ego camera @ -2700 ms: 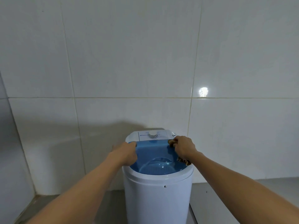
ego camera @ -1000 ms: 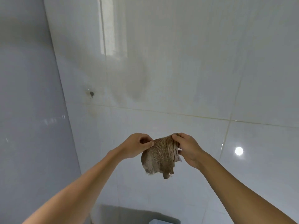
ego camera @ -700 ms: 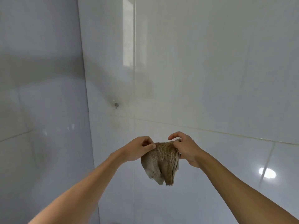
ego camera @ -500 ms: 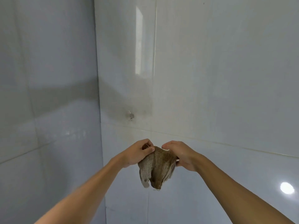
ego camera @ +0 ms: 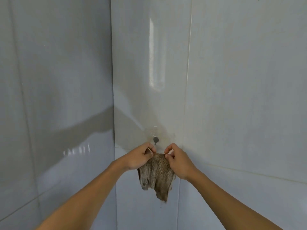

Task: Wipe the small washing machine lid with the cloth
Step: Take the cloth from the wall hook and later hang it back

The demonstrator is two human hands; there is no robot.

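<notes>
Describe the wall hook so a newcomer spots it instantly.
Find the corner where the two tiled walls meet; on the right-hand wall, look just above both hands' grip on the cloth. The hook is a small grey metal piece, ringed by yellowish staining, the only fixture on the tiles.

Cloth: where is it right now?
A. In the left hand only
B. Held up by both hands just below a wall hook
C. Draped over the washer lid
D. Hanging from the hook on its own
B: both hands, left and right, pinch the cloth's top edge just under the hook.
</notes>
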